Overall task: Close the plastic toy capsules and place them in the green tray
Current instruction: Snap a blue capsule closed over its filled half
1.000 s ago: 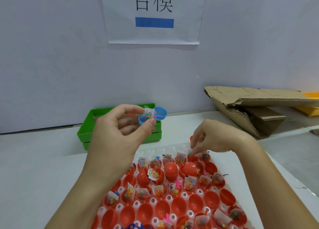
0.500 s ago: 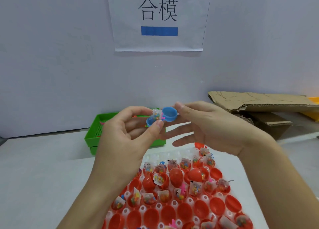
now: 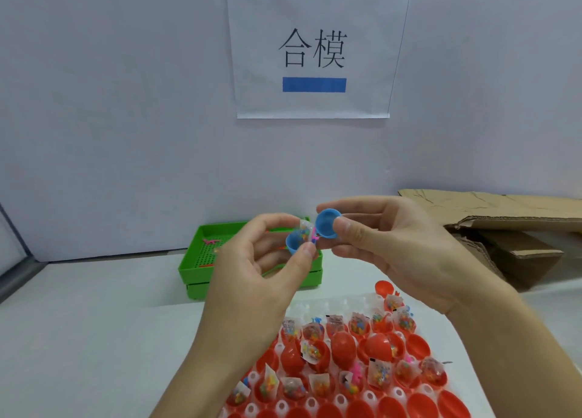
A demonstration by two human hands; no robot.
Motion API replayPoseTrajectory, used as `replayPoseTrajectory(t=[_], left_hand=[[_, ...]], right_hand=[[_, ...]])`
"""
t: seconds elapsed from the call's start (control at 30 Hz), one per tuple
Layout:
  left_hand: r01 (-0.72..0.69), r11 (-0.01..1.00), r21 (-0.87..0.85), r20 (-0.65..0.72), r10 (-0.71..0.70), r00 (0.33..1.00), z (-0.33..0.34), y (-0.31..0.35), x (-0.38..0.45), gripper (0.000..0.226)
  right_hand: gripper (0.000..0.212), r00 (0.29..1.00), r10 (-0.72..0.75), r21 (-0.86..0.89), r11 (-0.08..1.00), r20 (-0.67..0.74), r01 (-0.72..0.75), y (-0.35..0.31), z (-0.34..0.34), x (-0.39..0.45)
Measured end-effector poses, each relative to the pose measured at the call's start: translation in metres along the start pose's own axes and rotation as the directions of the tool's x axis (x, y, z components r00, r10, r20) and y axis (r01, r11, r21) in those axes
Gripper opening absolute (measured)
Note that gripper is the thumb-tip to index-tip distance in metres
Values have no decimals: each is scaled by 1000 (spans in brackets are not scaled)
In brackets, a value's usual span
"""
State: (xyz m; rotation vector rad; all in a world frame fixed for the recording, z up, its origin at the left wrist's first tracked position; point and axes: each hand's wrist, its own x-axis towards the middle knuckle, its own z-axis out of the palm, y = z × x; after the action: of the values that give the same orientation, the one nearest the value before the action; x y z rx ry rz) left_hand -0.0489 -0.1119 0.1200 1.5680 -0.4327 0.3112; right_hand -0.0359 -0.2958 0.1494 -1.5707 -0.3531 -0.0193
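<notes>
Left hand: the left hand [image 3: 252,266] pinches the lower blue capsule half [image 3: 294,242] between thumb and fingers, raised above the table; a clear toy packet [image 3: 307,230] sticks out of the half.
Right hand: the right hand [image 3: 393,247] grips the blue capsule lid [image 3: 326,223] between thumb and forefinger, its hollow tilted toward the lower half.
Capsule: still open, the two blue halves side by side and joined at the edge.
Green tray: the green tray [image 3: 192,268] sits on the white table [image 3: 94,339] behind the hands, near the wall.
Red tray: a red capsule tray [image 3: 419,402] lies below the hands, holding open red halves with packets.
Background: a paper sign [image 3: 311,55] hangs on the wall; folded cardboard [image 3: 504,222] rests at right.
</notes>
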Motion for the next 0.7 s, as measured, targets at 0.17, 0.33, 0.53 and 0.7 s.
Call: replayPoseTrajectory(t=[0.17, 0.33, 0.53, 0.7], left_hand=[[0, 1000, -14, 7, 0, 1000, -1, 2, 1, 36], [-2, 1000, 1, -31, 2, 1000, 0, 3, 1, 34], [4, 1000, -4, -32, -4, 999, 0, 4, 1, 21], [30, 995, -100, -17, -32, 999, 0, 7, 1, 15]], right_hand=[[47, 1000, -23, 37, 999, -2, 23, 0, 1, 0], [39, 998, -51, -1, 999, 46, 51, -3, 3, -2], [38, 997, -63, -17, 998, 53, 63, -6, 5, -3], [41, 997, -77, -25, 997, 23, 78, -8, 7, -2]])
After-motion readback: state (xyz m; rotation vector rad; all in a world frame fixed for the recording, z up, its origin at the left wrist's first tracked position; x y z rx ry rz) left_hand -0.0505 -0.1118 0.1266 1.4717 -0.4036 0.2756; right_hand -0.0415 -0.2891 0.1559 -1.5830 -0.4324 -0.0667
